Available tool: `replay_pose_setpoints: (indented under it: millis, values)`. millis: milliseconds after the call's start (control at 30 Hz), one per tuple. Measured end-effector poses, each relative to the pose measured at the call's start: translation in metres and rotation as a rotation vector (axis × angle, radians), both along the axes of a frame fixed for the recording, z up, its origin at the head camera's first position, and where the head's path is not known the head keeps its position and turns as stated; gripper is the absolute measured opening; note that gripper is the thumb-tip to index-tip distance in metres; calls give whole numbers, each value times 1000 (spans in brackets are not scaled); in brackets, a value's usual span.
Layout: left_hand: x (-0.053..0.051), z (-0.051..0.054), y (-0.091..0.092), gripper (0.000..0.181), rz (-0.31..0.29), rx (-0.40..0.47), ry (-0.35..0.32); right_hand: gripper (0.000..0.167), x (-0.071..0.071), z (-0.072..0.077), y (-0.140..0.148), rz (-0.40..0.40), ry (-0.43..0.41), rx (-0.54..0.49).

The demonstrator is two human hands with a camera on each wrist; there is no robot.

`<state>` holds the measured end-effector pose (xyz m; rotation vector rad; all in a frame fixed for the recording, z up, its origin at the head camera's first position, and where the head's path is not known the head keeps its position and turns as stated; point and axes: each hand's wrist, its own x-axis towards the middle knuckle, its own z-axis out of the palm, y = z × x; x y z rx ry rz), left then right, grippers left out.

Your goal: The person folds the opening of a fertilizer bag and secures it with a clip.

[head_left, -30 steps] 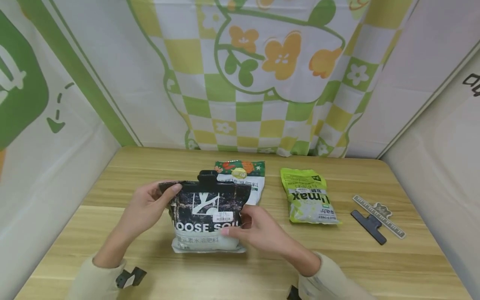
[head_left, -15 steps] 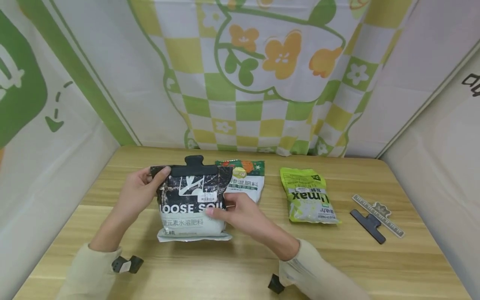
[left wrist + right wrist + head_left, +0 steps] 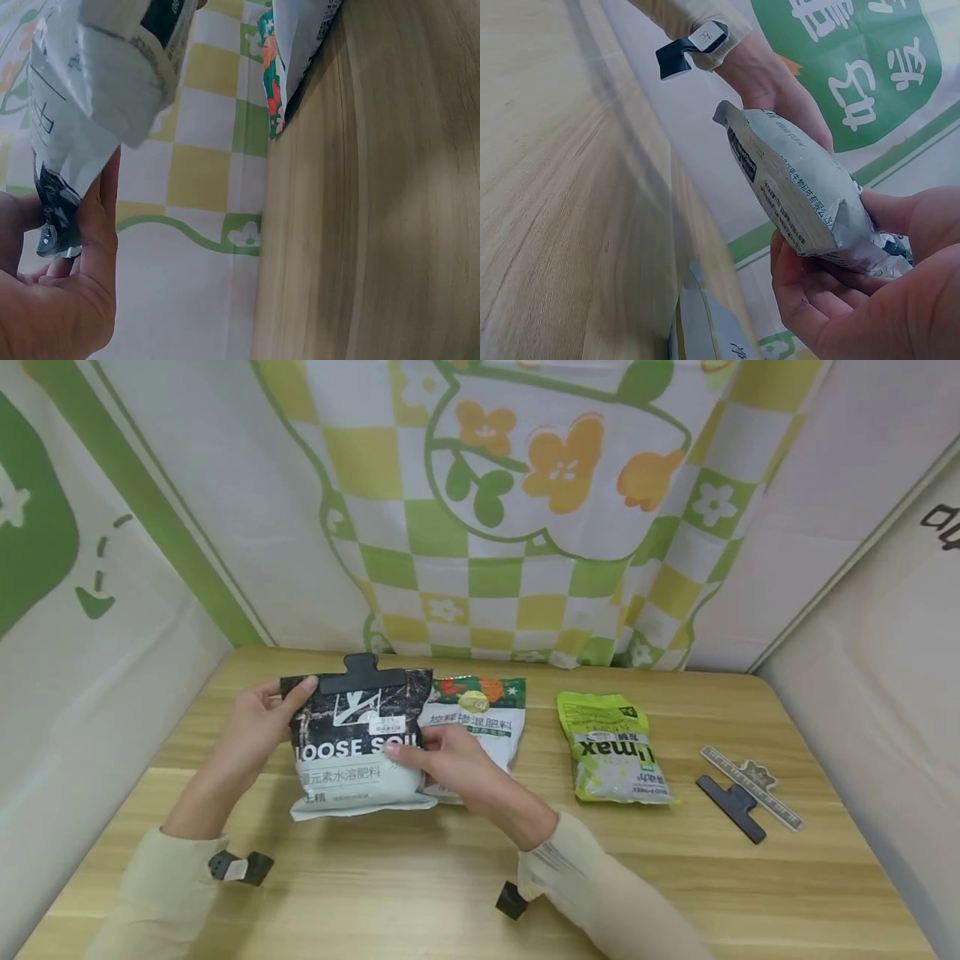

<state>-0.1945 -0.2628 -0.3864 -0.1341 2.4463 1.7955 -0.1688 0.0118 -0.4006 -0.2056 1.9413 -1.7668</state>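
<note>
In the head view a black and white "LOOSE SOIL" fertilizer bag (image 3: pixel 352 789) is held up above the left part of the table, tilted. A black bag clip (image 3: pixel 363 677) sits across its top edge. My left hand (image 3: pixel 255 727) pinches the upper left corner, thumb in front. At the right side my right hand (image 3: pixel 465 764) grips the bag, thumb on the front and fingers behind. From the left wrist, the bag's (image 3: pixel 79 82) dark corner shows between thumb and fingers. In the right wrist view, the fingers of my right hand (image 3: pixel 885 307) curl under the bag (image 3: pixel 802 180).
Partly hidden behind the held bag lies a green and white fertilizer bag (image 3: pixel 483 727). A lime-green bag (image 3: pixel 613 752) lies to its right. Farther right are a second black clip (image 3: pixel 731 810) and a translucent ruler-shaped clip (image 3: pixel 757 787). A patterned curtain (image 3: pixel 517 585) hangs behind the table (image 3: pixel 420 893).
Both hands have carried the clipped bag up and to the left, away from the table's middle. More of the green and white bag shows behind it. The other things stay put.
</note>
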Motion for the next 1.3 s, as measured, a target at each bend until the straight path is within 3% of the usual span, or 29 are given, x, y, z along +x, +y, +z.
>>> replay_pose_setpoints:
  millis: [300,433,800,1067,1300]
  values:
    - [-13,-16,-20,76,9,19,-68,25,-17,-16,-24,-21,-52,-35]
    - [-24,-21,-30,79,13,8,-93,24,-24,-22,-37,-47,-90,-45]
    - [-50,-35,-58,89,8,-113,-153,26,-38,-27,-68,-114,-171,-28]
    - [-62,-50,-71,90,-39,-208,-219,10,-45,-35,-80,-109,-196,-29]
    - [-74,-63,-81,87,-58,-129,-284,7,-44,-43,-95,-172,-203,-16]
